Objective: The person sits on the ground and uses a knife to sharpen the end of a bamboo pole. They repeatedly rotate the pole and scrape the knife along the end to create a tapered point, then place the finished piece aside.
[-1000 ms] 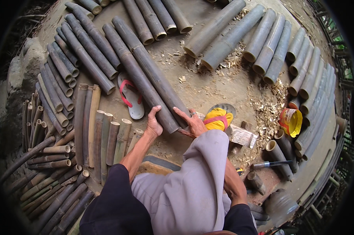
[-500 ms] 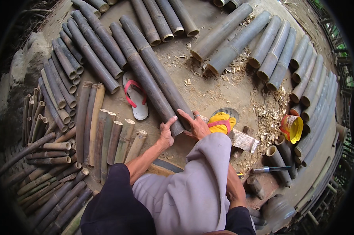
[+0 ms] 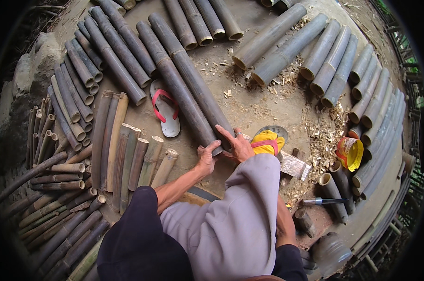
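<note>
Hands (image 3: 240,148), two, on two tubes (image 3: 180,89), one knife (image 3: 320,201)

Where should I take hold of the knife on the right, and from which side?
Best by its handle, probably coming from the picture's left: the knife lies sideways with that end to the left, while the bare blade points right, across a bamboo tube in this view.

left grip (image 3: 207,158): thumb forward | right grip (image 3: 240,147): digits spread | left forearm (image 3: 181,188): slanting inward
</note>
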